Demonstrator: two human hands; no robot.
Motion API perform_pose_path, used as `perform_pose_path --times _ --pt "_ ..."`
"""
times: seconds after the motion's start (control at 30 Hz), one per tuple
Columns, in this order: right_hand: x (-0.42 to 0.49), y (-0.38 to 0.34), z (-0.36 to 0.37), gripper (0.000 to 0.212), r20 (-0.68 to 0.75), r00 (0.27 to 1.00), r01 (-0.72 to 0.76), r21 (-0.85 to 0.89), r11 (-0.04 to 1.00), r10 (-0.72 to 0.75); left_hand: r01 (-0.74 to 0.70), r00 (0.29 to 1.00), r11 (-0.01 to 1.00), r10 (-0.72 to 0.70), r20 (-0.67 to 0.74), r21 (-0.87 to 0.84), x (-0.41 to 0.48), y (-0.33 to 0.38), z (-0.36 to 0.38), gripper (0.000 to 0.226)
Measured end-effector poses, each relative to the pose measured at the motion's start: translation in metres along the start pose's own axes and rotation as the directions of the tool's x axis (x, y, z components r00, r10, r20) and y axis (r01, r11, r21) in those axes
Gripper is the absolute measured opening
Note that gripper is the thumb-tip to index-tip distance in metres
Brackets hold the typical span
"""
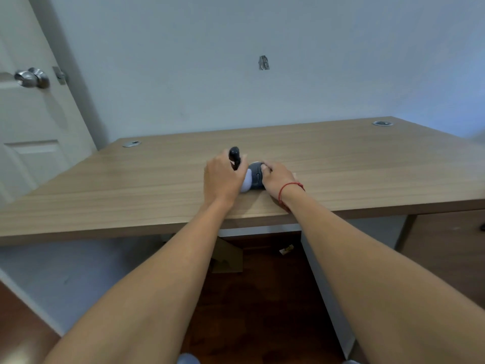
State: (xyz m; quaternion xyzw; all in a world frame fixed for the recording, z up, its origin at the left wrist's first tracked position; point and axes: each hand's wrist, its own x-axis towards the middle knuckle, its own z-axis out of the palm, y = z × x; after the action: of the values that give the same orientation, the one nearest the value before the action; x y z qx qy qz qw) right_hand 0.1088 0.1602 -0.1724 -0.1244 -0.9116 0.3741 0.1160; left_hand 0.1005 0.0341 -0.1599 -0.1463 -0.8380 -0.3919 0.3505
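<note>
By the front edge of the surface (126, 185), midway along, the left grip (223, 178) curls round a dark tool (234, 155) and the right grip (278, 179) clasps the mouse (255, 176), apparently steadying it for opening; next the tool's tip needs careful aligning.

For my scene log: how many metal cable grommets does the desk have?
2: left grommet at the back left corner, right grommet at the back right; another might be hidden.

Open desktop (131, 185) either side of mouse (256, 177); wall (236, 88) behind
</note>
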Motion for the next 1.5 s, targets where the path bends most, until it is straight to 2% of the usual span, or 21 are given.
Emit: perform_pose_path --times 0.17,0.37,0.5,0.67,0.73,0.83,0.9,0.97,1.03,1.1,1.13,1.17,1.27,1.3,1.4,1.5 --pt "0.000 0.000 0.001 0.044 -0.010 1.000 0.004 -0.008 1.000 -0.004 -0.027 0.999 0.998 0.025 -0.043 -0.048 -0.006 0.004 -0.005 0.038" --pt "-0.002 -0.001 0.001 0.046 -0.023 1.000 -0.009 -0.046 0.999 0.008 0.039 0.999 0.997 -0.039 -0.002 0.068 -0.008 0.003 -0.007 0.037" --pt "-0.003 -0.001 0.001 0.046 -0.041 0.999 -0.004 -0.049 0.999 0.002 0.011 1.000 0.994 -0.013 -0.019 -0.106 -0.005 0.001 -0.009 0.040" --pt "-0.015 -0.005 0.001 0.043 -0.073 0.997 0.002 -0.081 0.997 -0.008 0.127 0.990 0.990 -0.122 0.065 -0.066 -0.001 -0.012 -0.006 0.035" --pt "-0.021 -0.007 0.001 0.049 -0.072 0.997 0.011 -0.099 0.995 -0.018 0.146 0.988 0.984 -0.140 0.060 -0.098 0.002 -0.017 -0.006 0.034" --pt "-0.028 -0.009 0.000 0.070 -0.059 0.998 0.030 -0.124 0.992 -0.038 0.194 0.981 0.964 -0.191 0.033 -0.182 0.008 -0.018 -0.002 0.036" --pt "-0.029 -0.009 -0.001 0.069 -0.070 0.996 0.053 -0.126 0.991 -0.062 0.173 0.985 0.961 -0.167 0.046 -0.214 0.012 -0.014 -0.002 0.034" --pt "-0.029 -0.008 -0.003 0.063 -0.062 0.996 0.056 -0.093 0.994 -0.062 0.104 0.993 0.966 -0.085 0.087 -0.239 0.014 -0.013 0.000 0.035" --pt "-0.030 -0.008 -0.007 0.060 -0.039 0.998 0.051 -0.053 0.997 -0.053 0.038 0.990 0.990 -0.019 0.139 -0.134 0.012 -0.018 0.001 0.035" --pt "-0.032 -0.007 -0.010 0.061 -0.015 0.999 0.043 -0.024 0.999 -0.044 0.017 0.989 1.000 -0.019 0.145 0.012 0.010 -0.029 0.001 0.034" --pt "-0.033 -0.006 -0.011 0.062 -0.007 0.999 0.039 -0.018 0.999 -0.039 0.018 0.991 0.999 -0.022 0.131 0.026 0.011 -0.031 -0.001 0.035" --pt "-0.032 -0.005 -0.011 0.061 -0.003 0.999 0.033 -0.016 0.999 -0.033 0.008 0.994 1.000 -0.009 0.109 0.011 0.013 -0.032 -0.003 0.037" --pt "-0.027 -0.005 -0.008 0.053 -0.007 0.998 0.055 -0.002 0.998 -0.055 0.037 0.999 0.975 -0.039 -0.006 -0.221 0.021 -0.017 -0.009 0.042" --pt "-0.026 -0.004 -0.007 0.049 -0.012 0.998 0.070 0.013 0.997 -0.070 0.015 1.000 0.970 -0.018 -0.009 -0.242 0.023 -0.013 -0.009 0.041" --pt "-0.024 -0.002 -0.007 0.042 -0.002 0.996 0.085 0.068 0.994 -0.086 -0.099 0.987 0.995 0.102 0.124 -0.024 0.021 -0.015 -0.005 0.037" --pt "-0.024 0.000 -0.008 0.052 0.005 0.997 0.072 0.111 0.991 -0.073 -0.079 0.986 0.995 0.069 0.155 0.061 0.024 -0.021 -0.010 0.039"
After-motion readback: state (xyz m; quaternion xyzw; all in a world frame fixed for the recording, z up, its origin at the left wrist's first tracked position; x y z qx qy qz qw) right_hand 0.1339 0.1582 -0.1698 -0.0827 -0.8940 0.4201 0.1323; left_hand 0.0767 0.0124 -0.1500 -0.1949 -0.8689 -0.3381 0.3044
